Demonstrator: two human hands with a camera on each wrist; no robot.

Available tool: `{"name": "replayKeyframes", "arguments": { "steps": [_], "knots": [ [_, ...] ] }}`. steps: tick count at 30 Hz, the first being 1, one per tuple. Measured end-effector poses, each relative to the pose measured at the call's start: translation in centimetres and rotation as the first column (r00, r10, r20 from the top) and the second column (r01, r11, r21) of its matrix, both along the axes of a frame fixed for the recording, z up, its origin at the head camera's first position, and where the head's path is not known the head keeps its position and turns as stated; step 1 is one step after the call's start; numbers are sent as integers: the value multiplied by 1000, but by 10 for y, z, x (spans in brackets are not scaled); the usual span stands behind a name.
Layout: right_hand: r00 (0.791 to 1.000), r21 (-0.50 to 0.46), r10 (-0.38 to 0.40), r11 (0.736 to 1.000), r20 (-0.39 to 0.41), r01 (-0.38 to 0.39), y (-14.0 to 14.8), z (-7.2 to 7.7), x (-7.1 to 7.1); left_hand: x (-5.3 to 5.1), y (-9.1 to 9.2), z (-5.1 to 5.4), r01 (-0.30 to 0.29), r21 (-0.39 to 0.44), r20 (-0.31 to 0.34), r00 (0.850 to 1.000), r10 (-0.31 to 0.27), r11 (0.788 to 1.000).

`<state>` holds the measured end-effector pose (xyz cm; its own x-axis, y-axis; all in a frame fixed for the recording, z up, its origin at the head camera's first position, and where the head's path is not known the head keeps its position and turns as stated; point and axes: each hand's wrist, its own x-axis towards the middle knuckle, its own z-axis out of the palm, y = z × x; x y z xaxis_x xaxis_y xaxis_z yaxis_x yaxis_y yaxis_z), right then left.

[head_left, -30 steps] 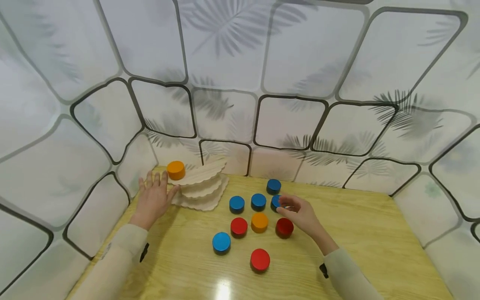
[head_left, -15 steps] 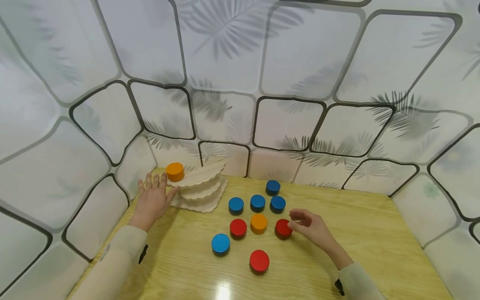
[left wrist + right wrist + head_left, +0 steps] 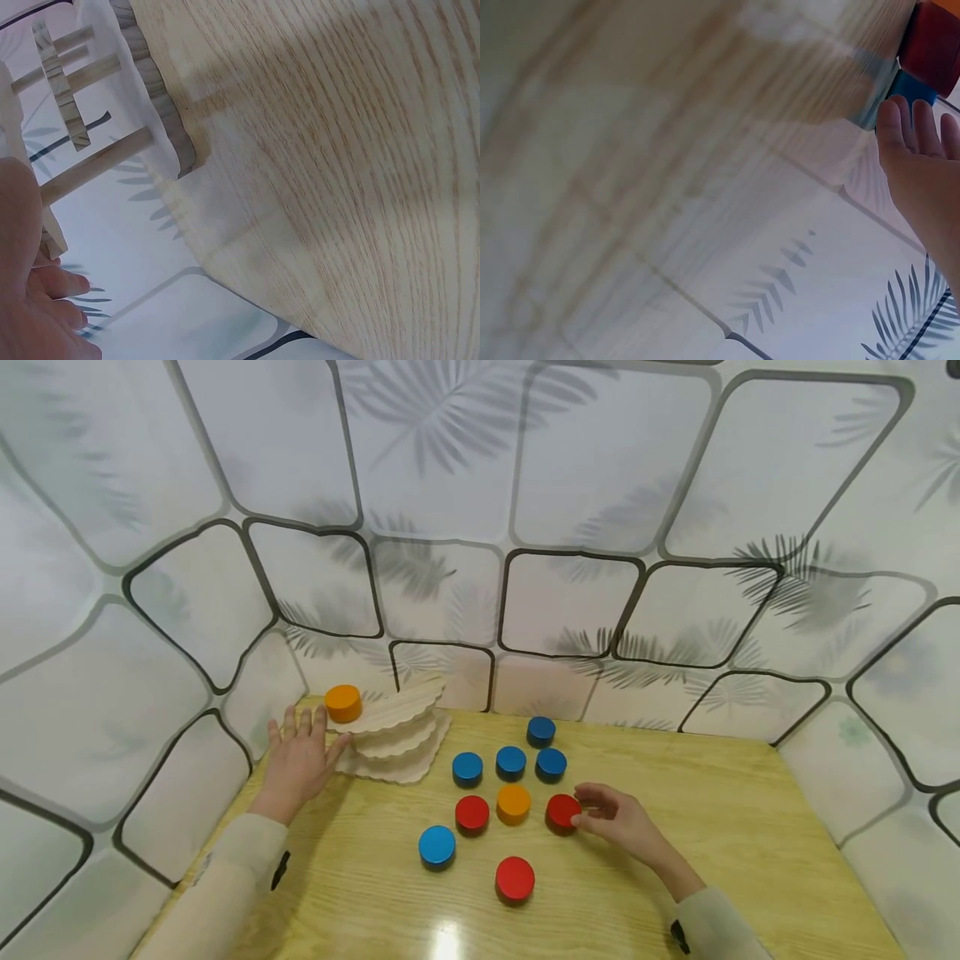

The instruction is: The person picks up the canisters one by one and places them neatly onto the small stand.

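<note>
A: What's the right hand (image 3: 618,822) up to?
B: Reaching for the short, round dark-red block (image 3: 558,814) on the wood-grain table (image 3: 720,835), I reckon. Thumb and fingers apart; can't tell if the thumb's touching.
A: And the left hand (image 3: 296,760)?
B: Fingers straight, at the end of the pale wooden three-tiered stand (image 3: 397,714), probably steadying it. Next move calls for a pinch round the block's sides.

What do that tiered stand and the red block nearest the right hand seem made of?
The tiered stand looks like bare, matte wood: pale, with grain showing on its edges. The red block looks smooth and evenly coloured, with no visible grain; perhaps painted wood or plastic, I can't tell which.
</note>
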<state>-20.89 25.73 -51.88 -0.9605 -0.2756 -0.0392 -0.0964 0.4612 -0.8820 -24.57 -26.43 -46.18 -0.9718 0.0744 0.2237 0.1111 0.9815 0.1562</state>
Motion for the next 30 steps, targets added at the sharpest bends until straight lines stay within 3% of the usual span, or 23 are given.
{"name": "replayKeyframes", "arguments": {
  "steps": [14, 24, 30],
  "knots": [
    [999, 52, 45, 998, 4, -45, 1, -5, -4, 1, -1, -2, 5, 7, 2, 1000, -5, 1000],
    [998, 160, 66, 985, -8, -64, -4, -3, -5, 1, -2, -1, 6, 14, 3, 1000, -6, 1000],
    [996, 173, 90, 981, 4, -90, -6, -2, -6, 1, -1, -1, 6, 17, 7, 1000, -6, 1000]
  ]
}}
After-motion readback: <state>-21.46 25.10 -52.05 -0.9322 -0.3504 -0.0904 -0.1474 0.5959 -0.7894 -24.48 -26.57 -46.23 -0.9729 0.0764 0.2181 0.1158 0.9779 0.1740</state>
